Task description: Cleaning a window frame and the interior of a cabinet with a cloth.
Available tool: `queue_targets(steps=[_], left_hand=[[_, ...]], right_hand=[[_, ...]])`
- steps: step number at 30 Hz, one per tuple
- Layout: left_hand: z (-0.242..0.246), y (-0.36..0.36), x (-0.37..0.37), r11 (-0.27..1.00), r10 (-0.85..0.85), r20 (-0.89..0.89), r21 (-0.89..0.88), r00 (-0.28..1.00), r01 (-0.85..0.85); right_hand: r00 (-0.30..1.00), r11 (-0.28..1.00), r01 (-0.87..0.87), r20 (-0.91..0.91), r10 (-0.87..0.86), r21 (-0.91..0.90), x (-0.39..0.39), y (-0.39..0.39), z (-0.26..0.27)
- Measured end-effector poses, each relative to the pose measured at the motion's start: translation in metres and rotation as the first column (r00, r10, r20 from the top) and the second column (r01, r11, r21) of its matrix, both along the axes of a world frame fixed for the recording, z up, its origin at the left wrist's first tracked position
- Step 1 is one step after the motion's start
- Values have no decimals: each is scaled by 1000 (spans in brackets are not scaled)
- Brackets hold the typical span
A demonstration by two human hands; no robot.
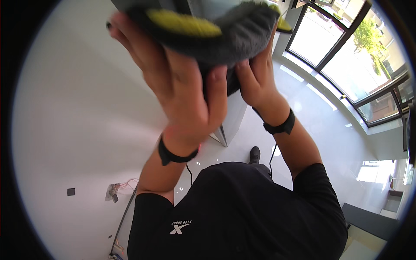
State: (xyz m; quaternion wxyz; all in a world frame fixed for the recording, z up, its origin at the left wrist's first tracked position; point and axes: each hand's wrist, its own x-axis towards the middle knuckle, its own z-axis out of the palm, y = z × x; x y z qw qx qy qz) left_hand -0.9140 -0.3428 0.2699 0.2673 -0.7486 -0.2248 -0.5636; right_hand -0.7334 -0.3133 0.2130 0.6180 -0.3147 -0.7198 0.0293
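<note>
A soft cleaning pad or similar fabric piece [250,35], dark grey with a black edge and yellow-green areas, is raised high before me at the top of the view. My left hand [185,94] grips its left side from below, fingers spread along the underside and thumb upright near the middle. At the right end, my right hand [261,78] has its thumb against the lower face, while its other fingers are partly hidden behind the fabric. Blur softens the left part of the piece. Beneath it, between my thumbs, some dark material shows. Each wrist wears a black strap.
A white wall [81,113] rises close on my left, with a black wall plate [71,192] and an opening with loose wires [114,191]. Ahead stands a pale panel edge [235,122]. Dark-framed windows [320,66] line the right; a dark countertop [370,221] sits lower right.
</note>
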Motion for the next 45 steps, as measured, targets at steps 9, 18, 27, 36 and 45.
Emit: queue_targets(steps=[9,18,27,36,45], left_hand=[[-46,-13,-8,966,-29,144,-252,989,65],[-260,-63,-24,665,116,-289,-688,950,-290],[-278,-73,-26,649,160,-222,-711,962,-272],[-13,-28,5,901,433,108,-46,895,-430],[-40,-49,19,823,538,64,-256,840,-508]], right_hand=[[995,991,40,90,-51,124,4,14,-12],[910,945,122,414,16,-304,22,-20,-244],[925,800,-154,200,324,-580,48,-12,-230],[831,809,-553,194,521,200,46,81,44],[943,966,-76,331,-11,249,61,72,-1]])
